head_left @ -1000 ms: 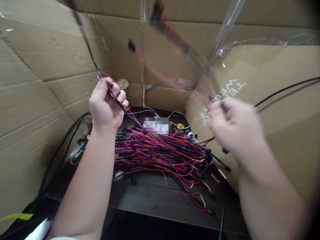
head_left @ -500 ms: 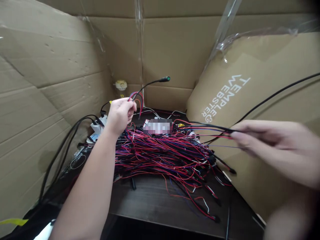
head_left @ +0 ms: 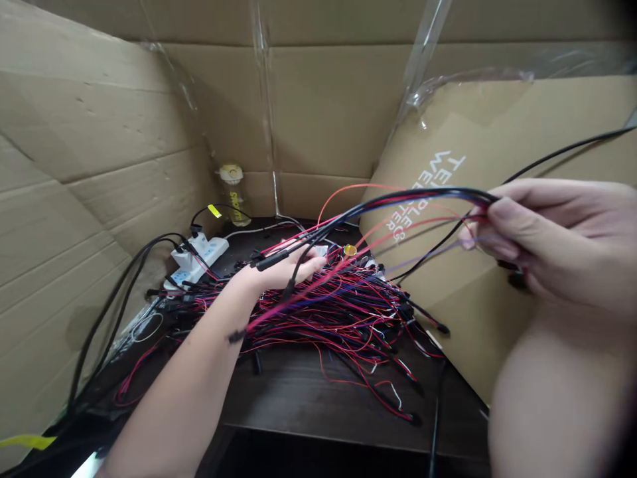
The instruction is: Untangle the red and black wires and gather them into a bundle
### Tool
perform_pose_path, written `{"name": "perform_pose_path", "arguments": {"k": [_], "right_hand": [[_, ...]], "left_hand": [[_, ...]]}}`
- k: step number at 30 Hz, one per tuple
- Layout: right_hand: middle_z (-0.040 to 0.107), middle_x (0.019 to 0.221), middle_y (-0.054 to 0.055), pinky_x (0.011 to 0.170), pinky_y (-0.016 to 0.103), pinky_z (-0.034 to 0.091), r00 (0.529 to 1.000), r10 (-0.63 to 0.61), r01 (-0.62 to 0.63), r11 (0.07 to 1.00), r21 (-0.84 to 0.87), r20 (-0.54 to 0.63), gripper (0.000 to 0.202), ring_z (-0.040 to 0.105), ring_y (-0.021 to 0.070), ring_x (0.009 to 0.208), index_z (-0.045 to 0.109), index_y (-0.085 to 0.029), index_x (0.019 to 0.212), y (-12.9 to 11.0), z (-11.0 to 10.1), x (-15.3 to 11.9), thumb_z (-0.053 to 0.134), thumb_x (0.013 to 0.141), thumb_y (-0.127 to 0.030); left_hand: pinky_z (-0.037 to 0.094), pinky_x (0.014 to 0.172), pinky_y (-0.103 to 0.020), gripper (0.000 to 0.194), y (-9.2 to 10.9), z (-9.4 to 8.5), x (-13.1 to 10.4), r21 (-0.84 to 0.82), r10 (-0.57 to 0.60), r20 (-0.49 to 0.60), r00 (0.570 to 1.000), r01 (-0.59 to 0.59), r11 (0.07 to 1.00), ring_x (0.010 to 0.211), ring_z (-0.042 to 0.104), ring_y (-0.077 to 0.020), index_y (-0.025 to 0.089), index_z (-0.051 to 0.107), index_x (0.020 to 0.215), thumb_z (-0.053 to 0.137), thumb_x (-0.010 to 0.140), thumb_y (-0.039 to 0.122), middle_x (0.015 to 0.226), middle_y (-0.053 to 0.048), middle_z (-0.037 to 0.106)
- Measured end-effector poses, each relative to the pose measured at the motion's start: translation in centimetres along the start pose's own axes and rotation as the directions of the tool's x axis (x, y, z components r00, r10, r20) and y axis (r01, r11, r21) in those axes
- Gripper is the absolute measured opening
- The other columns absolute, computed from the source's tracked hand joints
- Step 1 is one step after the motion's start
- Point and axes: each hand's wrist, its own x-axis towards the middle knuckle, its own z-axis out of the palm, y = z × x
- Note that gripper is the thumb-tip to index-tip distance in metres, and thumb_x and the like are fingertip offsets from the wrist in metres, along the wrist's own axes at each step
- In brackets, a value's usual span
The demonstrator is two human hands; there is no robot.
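My right hand (head_left: 552,232) is closed around a wire harness (head_left: 413,196) with black, red, orange and blue leads. Its leads arch leftward, and their black connector ends dangle over my left wrist. Beneath these leads, my left hand (head_left: 291,265) reaches over a large pile of similar wire harnesses (head_left: 333,299). The left thumb and fingers look apart, with nothing visibly gripped, though wires partly cover them. Black connectors stick out along the pile's right and front edges.
Cardboard walls (head_left: 318,106) enclose the dark table (head_left: 298,392). Left stands a white power strip (head_left: 212,249) with plugs and black cables; behind it, a clear bottle (head_left: 236,199) with a pale lid. A yellow round item (head_left: 350,251) sits behind the pile. A black cable (head_left: 562,156) crosses the right panel.
My left hand has released the harness with the green-tipped connector and moved down and right to the pile. My right hand has risen, its wires now arching over my left hand.
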Motion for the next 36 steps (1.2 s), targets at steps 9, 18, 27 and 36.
{"name": "perform_pose_path", "arguments": {"k": [9,18,27,36], "right_hand": [[0.05,0.052,-0.006,0.048,0.025,0.039,0.991,0.099,-0.135,0.812,0.568,0.093,0.029,0.049,0.0088,0.046,0.068,-0.02,0.082,4.2,10.2,-1.6,0.077,0.089,-0.047],[0.065,0.06,-0.001,0.041,0.021,0.04,0.949,0.259,-0.312,0.835,0.453,0.178,0.033,0.05,0.0078,0.042,0.069,-0.016,0.09,3.9,13.8,-4.7,0.073,0.09,-0.049],[0.074,0.077,0.002,0.059,0.025,0.059,0.949,0.13,-0.256,0.847,0.465,0.286,0.017,0.067,0.0117,0.062,0.075,-0.019,0.101,3.5,14.0,-5.9,0.074,0.091,-0.033],[0.072,0.124,0.007,0.099,0.041,0.059,0.99,0.117,-0.144,0.828,0.542,0.084,0.019,0.07,0.0245,0.115,0.072,-0.027,0.108,3.5,12.6,-5.8,0.062,0.097,-0.039]], "left_hand": [[0.055,0.097,-0.036,0.039,-1.2,-1.9,-1.0,-0.553,-0.075,-0.035,0.997,0.044,0.832,0.105,0.073,-0.0249,0.017,0.082,0.104,0.059,0.096,0.048,0.112,-0.012,0.079],[0.05,0.112,-0.042,0.067,-1.0,0.7,-0.3,-0.477,0.184,-0.042,0.982,-0.182,0.86,0.13,0.062,-0.0292,0.024,0.057,0.14,0.082,0.079,0.031,0.145,-0.014,0.06],[0.06,0.086,-0.036,0.027,-1.1,0.8,0.0,-0.632,0.003,-0.196,0.981,-0.129,0.764,0.094,0.075,-0.0239,0.021,0.08,0.093,0.078,0.086,0.047,0.094,-0.007,0.079],[0.058,0.075,-0.034,0.019,-2.2,0.7,-0.3,-0.638,-0.153,-0.539,0.828,-0.283,0.717,0.074,0.069,-0.0173,0.023,0.073,0.077,0.083,0.078,0.039,0.075,0.0,0.07]]}}
